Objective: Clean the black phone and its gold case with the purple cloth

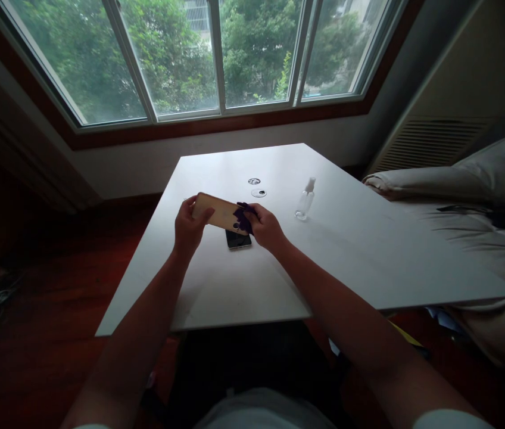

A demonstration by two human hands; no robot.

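My left hand (189,226) grips one end of a yellowish phone case (219,213), thumb on the near face, held tilted above the table. My right hand (265,226) is closed on a dark purple cloth (244,218), pressed against the case's other end beside its camera opening. Below the case a dark-screened phone (238,239) lies on the white table, its far part hidden behind the case.
On the white table (346,262) a clear spray bottle (305,201) stands to the right. Two small round flat pieces, one patterned (254,181) and one white (259,193), lie beyond my hands. A sofa (453,208) borders the right side; a window (217,59) is ahead.
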